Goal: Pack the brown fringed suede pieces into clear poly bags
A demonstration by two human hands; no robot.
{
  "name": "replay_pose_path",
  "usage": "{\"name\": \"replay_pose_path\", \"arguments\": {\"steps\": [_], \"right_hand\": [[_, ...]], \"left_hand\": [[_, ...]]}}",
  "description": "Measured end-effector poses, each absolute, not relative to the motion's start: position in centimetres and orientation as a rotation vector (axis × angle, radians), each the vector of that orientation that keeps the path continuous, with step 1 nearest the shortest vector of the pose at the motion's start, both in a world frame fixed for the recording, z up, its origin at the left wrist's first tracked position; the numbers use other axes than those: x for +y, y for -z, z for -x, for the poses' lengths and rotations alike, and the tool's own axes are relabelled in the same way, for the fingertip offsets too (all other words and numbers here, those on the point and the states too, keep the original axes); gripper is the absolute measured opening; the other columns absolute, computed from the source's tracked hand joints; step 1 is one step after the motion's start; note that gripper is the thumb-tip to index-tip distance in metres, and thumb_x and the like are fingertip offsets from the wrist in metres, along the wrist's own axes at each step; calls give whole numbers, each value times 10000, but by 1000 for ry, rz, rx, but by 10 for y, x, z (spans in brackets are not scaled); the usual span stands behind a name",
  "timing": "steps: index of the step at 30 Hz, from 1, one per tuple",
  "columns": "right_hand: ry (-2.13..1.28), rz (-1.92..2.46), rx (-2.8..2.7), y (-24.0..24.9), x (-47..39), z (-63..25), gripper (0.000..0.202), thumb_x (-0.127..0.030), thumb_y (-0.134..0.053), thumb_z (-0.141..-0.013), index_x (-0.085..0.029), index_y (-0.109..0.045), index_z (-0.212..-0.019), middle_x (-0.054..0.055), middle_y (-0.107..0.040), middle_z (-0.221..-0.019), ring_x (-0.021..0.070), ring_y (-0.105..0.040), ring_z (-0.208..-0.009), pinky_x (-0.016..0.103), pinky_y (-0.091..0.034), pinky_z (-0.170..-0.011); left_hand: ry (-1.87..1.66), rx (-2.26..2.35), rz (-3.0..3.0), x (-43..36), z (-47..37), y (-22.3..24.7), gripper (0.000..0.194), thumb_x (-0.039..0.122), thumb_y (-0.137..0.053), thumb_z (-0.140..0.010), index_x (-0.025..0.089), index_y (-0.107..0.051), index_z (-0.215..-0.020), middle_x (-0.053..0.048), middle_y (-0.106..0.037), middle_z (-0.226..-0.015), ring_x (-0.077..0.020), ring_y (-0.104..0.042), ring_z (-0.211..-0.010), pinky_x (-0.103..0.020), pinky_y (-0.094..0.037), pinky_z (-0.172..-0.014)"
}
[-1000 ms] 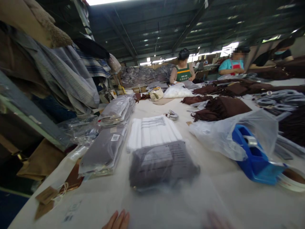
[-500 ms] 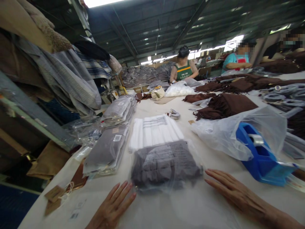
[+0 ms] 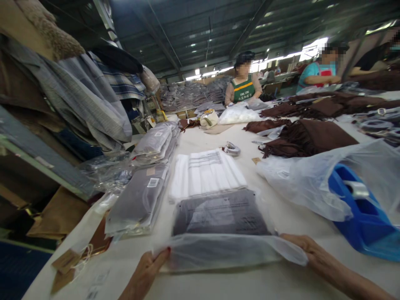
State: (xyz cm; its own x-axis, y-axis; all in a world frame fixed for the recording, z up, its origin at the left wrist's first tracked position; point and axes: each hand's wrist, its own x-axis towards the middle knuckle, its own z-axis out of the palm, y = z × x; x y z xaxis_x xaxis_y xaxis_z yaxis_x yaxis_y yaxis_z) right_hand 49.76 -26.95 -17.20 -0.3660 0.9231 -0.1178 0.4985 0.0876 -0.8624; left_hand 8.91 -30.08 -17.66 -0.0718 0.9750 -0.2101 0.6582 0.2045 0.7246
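Closest, pinching both ends of a plastic flap [image 3: 220, 252] between left hand [image 3: 151, 263] and right hand [image 3: 300, 246], with a narrow grip at each end and a loose, cloudy band of film raised between. Hard to tell how many fingers press on the right. Just beyond, lying flat on the white table [image 3: 200, 287], well inward from its left edge: a grey packet [image 3: 221, 214], oblong, matte cloth under printed film. Could skew or wrinkle the flap by pulling harder at one end; could lose hold through slickness, or split such thin film through too tight a pinch. Could bulge too, from air trapped inside.

Toward the table's left edge, stiff brown tags [image 3: 66, 262] with looped white string [image 3: 89, 253], easily brushed by a straying wrist. Toward the right, a hard, glossy blue tape dispenser [image 3: 359, 221], partly draped by a crumpled, milky bag [image 3: 303, 179], with some risk of snagging the right arm.

Beyond the grey packet, a softly ribbed white pile [image 3: 208, 173]; along the left edge, smooth stacked packets [image 3: 137, 204]. Farther, a coiled strap [image 3: 231, 149], then limp, fringed brown cloth [image 3: 325, 137].
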Motion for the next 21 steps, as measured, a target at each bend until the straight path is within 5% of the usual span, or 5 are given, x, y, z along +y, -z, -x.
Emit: {"name": "replay_pose_path", "arguments": {"steps": [4,10,14,17,21], "right_hand": [[-1009,1662,-1765,186,-267,-492,531,-629,-359,-794,-222,-589,-543,17,-620,-571,217,-578,-585,284,-461,-574],[-570,2063,-1832,198,-268,-469,456,-507,-250,-863,-247,-585,-697,40,-689,-724,263,-659,-735,316,-456,-630],[-339,2329,-1938,195,-266,-456,320,-366,-305,-915,-227,-576,-817,62,-698,-715,272,-681,-733,304,-428,-578],[-257,2343,-1960,195,-265,-451,284,-359,-354,-931,-228,-578,-818,47,-699,-678,252,-689,-709,279,-413,-559],[-167,2316,-1951,199,-266,-450,271,-370,-399,-927,-229,-587,-791,48,-703,-662,251,-691,-685,271,-392,-533]], "left_hand": [[-657,2063,-1503,-286,-104,179,584,649,-258,-749,188,-554,-544,-32,-591,-550,-212,-576,-608,-288,-465,-600],[-64,2394,-2044,-291,-120,188,399,121,-285,-837,202,-647,-984,-37,-657,-764,-159,-620,-608,-239,-422,-554],[242,2531,-2119,-293,-119,194,424,32,-315,-831,226,-607,-1070,-30,-675,-800,-143,-617,-533,-219,-389,-471],[-44,2732,-2211,-294,-117,191,329,150,-359,-881,142,-540,-1155,-97,-683,-851,-194,-641,-596,-271,-448,-512],[-780,2389,-2908,-289,-151,177,599,230,-438,-874,85,-203,-1406,-208,-558,-1216,-305,-509,-1153,-441,-424,-912]]}}
